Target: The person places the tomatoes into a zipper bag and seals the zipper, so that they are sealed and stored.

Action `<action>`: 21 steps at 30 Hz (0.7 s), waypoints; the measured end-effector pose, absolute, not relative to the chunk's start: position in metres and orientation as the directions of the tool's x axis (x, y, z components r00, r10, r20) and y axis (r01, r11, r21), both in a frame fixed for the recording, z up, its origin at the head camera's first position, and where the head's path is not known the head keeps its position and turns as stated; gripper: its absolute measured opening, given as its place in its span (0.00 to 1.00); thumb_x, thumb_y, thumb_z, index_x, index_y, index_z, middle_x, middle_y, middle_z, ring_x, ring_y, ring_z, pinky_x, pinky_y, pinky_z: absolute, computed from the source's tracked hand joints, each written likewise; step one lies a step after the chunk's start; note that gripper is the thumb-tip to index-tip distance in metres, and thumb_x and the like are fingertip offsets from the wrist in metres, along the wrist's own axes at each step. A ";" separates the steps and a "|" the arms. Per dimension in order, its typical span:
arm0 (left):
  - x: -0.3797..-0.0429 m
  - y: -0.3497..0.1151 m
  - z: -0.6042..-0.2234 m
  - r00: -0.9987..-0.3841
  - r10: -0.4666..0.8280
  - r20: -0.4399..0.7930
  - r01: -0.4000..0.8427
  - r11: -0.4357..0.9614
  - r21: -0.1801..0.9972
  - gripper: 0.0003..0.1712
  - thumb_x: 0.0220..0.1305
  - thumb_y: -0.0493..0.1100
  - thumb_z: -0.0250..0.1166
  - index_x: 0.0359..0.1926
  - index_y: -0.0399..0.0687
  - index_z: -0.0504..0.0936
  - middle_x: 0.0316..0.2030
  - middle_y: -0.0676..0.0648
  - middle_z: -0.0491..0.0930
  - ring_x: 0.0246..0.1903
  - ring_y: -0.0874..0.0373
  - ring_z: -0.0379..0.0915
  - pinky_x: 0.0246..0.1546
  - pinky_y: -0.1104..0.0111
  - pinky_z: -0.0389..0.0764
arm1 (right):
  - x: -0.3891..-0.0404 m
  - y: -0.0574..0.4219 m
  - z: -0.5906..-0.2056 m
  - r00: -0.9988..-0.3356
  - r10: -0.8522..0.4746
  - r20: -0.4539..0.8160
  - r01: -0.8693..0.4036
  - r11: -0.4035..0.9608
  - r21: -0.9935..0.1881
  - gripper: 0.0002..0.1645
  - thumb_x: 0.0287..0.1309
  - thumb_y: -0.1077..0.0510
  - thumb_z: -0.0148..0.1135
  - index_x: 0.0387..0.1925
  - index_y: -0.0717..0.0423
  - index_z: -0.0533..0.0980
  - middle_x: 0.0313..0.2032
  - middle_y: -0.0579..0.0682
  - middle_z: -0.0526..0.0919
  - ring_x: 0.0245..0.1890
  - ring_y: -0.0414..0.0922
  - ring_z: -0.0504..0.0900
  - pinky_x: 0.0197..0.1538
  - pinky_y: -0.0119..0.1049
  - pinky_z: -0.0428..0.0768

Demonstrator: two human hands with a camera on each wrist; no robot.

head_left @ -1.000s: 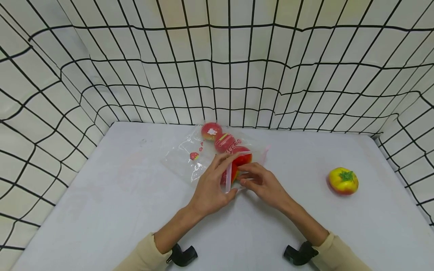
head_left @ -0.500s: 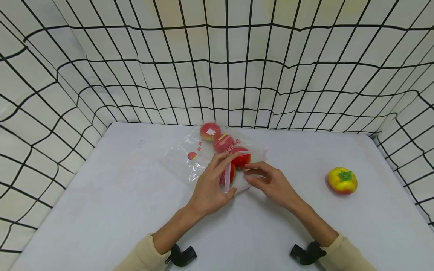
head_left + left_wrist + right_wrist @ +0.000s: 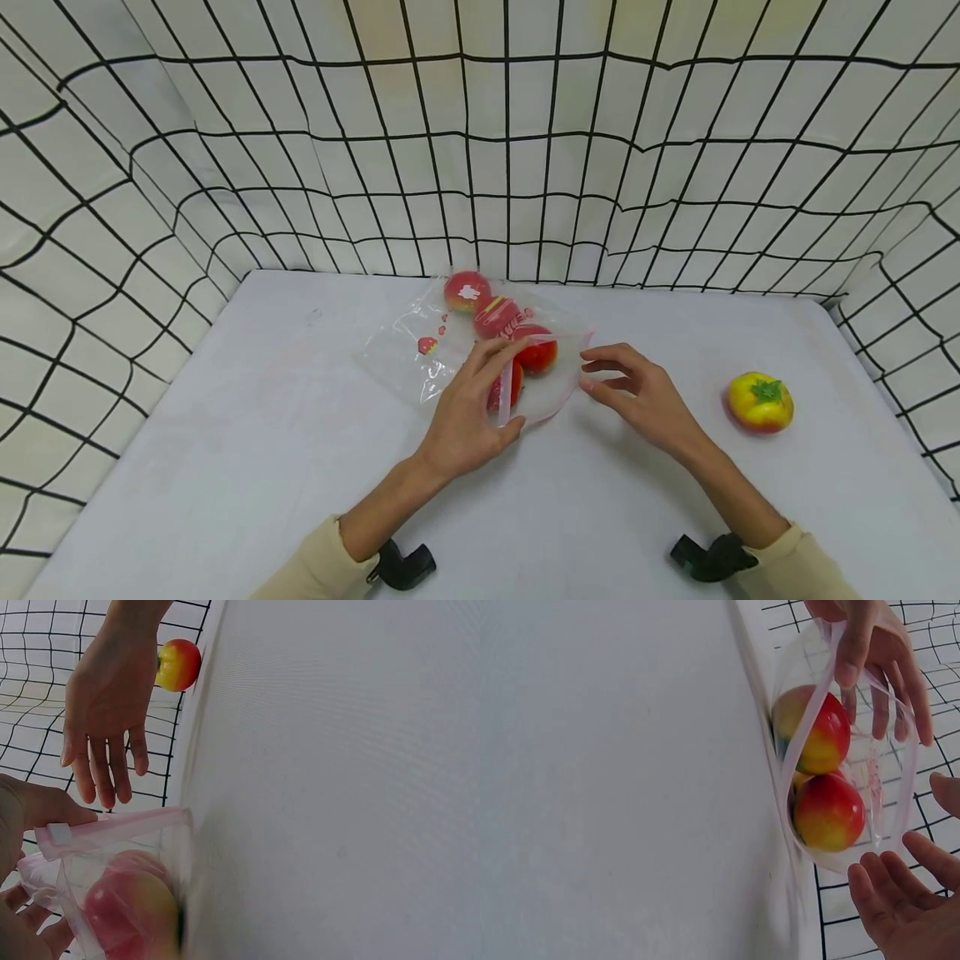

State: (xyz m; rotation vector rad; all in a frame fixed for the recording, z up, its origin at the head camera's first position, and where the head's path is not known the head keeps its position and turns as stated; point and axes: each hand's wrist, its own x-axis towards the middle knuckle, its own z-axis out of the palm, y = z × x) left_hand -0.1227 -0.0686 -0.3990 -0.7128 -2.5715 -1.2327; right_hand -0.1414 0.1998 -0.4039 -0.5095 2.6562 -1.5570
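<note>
Picture a dial laid over the clear bag [image 3: 397, 358], with you seated at six. The bag lies flat-bottomed on the table, its mouth gaping toward about four o'clock. Inside, four red-and-yellow fruits [image 3: 537, 356] run in a slanting line from just short of twelve down toward five. The two by the opening are the ones to watch: they sit close behind the pink rim [image 3: 505, 398] and, in the right wrist view, touch each other. If you tip or tug the bag toward four, I'd expect those round shapes to roll out first.

Your left hand [image 3: 461, 429], at about six to seven, has the rim between thumb and fingers, and it is all you have holding the mouth apart. Should that grip slacken, the thin film would likely fold in and block the opening; pull too hard and the whole bag could slide or spill.

Your right hand [image 3: 641, 396], near three to four, is free and grasps nothing, its fingers just off the bag's edge. A careless brush there could push the lip inward.

Farther out, at three, one loose fruit [image 3: 759, 402] sits alone on the table [image 3: 225, 467], well apart from the bag. It looks smooth and rounded, so a glancing touch might send it rolling toward the black grid [image 3: 507, 167] or off toward your side.
</note>
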 end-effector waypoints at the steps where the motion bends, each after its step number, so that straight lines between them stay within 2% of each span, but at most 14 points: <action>1: -0.123 -0.068 -0.399 -0.862 0.336 0.381 0.507 0.536 0.675 0.56 0.49 0.38 0.83 0.77 0.61 0.67 0.69 0.50 0.70 0.73 0.55 0.65 0.56 0.57 0.88 | -0.141 0.202 -0.403 -0.948 -0.280 0.150 -0.268 0.454 -0.850 0.25 0.69 0.53 0.67 0.64 0.55 0.76 0.60 0.54 0.81 0.61 0.49 0.82 0.57 0.18 0.80; 5: -0.124 -0.068 -0.399 -0.864 0.334 0.377 0.503 0.537 0.677 0.55 0.49 0.38 0.82 0.77 0.60 0.67 0.68 0.50 0.70 0.73 0.55 0.65 0.55 0.57 0.89 | -0.140 0.209 -0.403 -0.955 -0.255 0.154 -0.262 0.471 -0.843 0.26 0.69 0.52 0.67 0.65 0.54 0.76 0.59 0.53 0.81 0.60 0.46 0.82 0.56 0.18 0.80; 12: -0.126 -0.068 -0.398 -0.866 0.334 0.371 0.499 0.537 0.681 0.55 0.49 0.38 0.83 0.77 0.60 0.67 0.69 0.50 0.70 0.73 0.55 0.66 0.55 0.57 0.89 | -0.137 0.221 -0.406 -0.955 -0.239 0.177 -0.275 0.483 -0.831 0.24 0.70 0.54 0.66 0.64 0.55 0.77 0.59 0.56 0.81 0.58 0.48 0.82 0.56 0.17 0.79; 21: -0.127 -0.069 -0.398 -0.871 0.336 0.359 0.491 0.546 0.679 0.56 0.49 0.39 0.82 0.78 0.62 0.67 0.69 0.50 0.70 0.72 0.54 0.66 0.55 0.56 0.88 | -0.133 0.241 -0.403 -0.963 -0.185 0.194 -0.262 0.507 -0.821 0.22 0.71 0.54 0.65 0.63 0.53 0.77 0.59 0.57 0.79 0.56 0.34 0.82 0.55 0.14 0.78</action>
